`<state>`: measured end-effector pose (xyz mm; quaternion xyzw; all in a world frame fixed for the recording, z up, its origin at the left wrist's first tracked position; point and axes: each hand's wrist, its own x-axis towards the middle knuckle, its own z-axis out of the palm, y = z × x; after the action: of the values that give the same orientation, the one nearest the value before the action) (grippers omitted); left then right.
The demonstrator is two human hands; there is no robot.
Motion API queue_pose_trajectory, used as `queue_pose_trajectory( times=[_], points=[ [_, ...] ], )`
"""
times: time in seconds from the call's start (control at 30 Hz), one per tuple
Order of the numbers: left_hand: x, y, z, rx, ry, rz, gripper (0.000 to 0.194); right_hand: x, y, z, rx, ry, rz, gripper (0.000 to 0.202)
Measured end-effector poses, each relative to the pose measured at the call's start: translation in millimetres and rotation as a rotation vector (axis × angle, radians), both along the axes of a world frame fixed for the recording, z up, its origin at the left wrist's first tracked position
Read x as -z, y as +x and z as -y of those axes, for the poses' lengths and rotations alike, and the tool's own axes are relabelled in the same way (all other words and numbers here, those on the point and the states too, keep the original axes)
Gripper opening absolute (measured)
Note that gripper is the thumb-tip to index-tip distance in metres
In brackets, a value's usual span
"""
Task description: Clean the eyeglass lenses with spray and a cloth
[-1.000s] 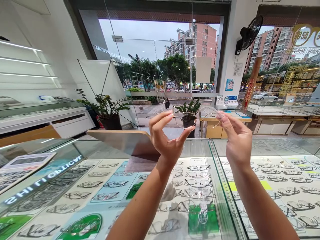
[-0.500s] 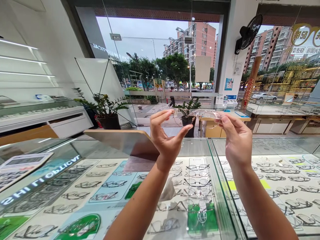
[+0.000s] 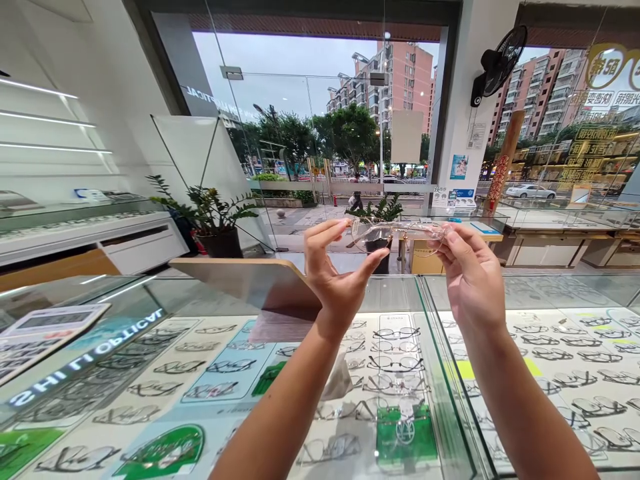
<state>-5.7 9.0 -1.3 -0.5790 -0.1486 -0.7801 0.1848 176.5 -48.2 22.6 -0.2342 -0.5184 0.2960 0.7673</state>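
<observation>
A pair of clear, thin-rimmed eyeglasses [image 3: 374, 231] is held up above the glass display counter, against the window. My right hand [image 3: 473, 277] pinches its right end between thumb and fingers. Beside the left lens is my left hand [image 3: 337, 267], its thumb and index finger spread apart around the rim; whether a fingertip touches it, I cannot tell. Both forearms reach over the glass counter [image 3: 395, 293], where several rows of eyeglass frames [image 3: 396, 363] lie under the glass.
A tilted board, possibly a mirror [image 3: 250, 283], stands on the counter left of my hands. At the far left lies a calculator [image 3: 47, 333]. Beyond the counter are potted plants [image 3: 217, 220], a small wooden table [image 3: 425, 257] and more display cases [image 3: 555, 230].
The eyeglasses have turned a little, and the left lens shows more plainly. My right fingers have shifted slightly on their end. My left hand has barely moved.
</observation>
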Motion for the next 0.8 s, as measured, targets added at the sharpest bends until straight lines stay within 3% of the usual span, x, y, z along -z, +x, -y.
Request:
queue_pose_trajectory(
  times=[0.3, 0.43, 0.8],
  points=[
    [-0.6, 0, 1, 0.044, -0.009, -0.035, 0.068, -0.8, -1, 1, 0.035, -0.004, -0.026, 0.019],
    [-4.1, 0, 4, 0.062, -0.010, -0.076, 0.056, -1.3, 0, 3, 0.034, 0.015, -0.014, 0.018],
    [-7.3, 11, 14, 0.350, -0.128, -0.036, 0.051, -1.3, 2, 1, 0.052, 0.009, 0.003, 0.016]
  ],
)
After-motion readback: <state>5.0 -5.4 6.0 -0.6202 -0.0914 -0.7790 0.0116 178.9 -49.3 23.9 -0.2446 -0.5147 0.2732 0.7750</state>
